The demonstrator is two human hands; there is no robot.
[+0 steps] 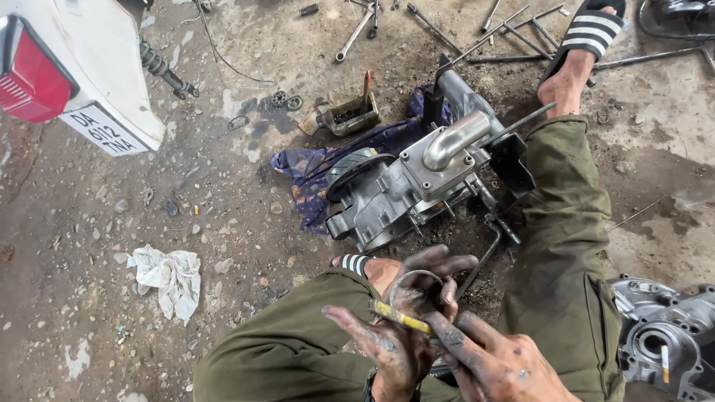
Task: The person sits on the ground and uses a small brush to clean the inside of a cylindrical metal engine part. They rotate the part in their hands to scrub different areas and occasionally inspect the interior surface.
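Thin metal ring point(414, 286): grey, roughly circular, open in the middle, standing nearly upright above the lap, low centre of the view. Its lower arc is hidden among grease-blackened fingers; the upper arc shows clear.

Yellow-handled tool point(400, 317): slim, stick-like, smeared with dark grime. It lies tilted, one end toward 10 o'clock, the other toward 4 o'clock, just below the ring at its 6 o'clock. Whether tool and ring touch cannot be told.
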